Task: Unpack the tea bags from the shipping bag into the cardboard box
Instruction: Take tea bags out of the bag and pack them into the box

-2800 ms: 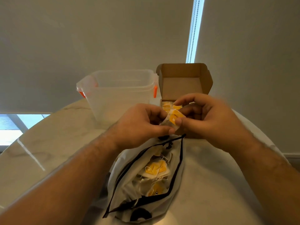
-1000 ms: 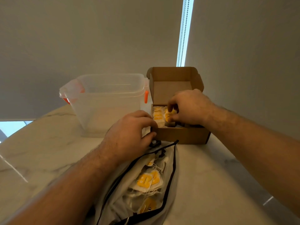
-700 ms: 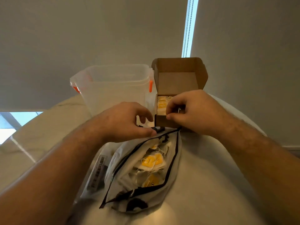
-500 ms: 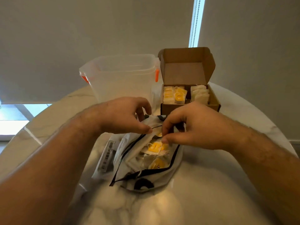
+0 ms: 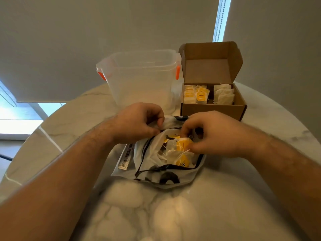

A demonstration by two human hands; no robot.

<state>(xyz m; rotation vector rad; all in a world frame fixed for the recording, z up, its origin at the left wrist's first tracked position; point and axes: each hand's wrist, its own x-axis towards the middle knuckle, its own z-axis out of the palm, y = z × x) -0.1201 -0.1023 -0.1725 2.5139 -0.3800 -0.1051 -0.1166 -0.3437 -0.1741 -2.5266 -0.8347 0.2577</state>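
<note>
1. Head view: the single camera is sitting on the person's head, looking forward and down over both forearms.
2. It is framing the left hand [image 5: 137, 124], right hand [image 5: 213, 134], bag [image 5: 152, 155] and tea bag [image 5: 182, 143] close, at mid-frame.
3. The box [image 5: 213, 109] and tub [image 5: 142, 84] are lying farther off, past the hands; the table [image 5: 225, 206] is curving under the wide-angle lens.
4. A blind [image 5: 86, 40] is filling the upper frame.

marble table [image 5: 243, 197] bears shipping bag [image 5: 147, 159], cardboard box [image 5: 212, 108], plastic tub [image 5: 142, 80].
</note>
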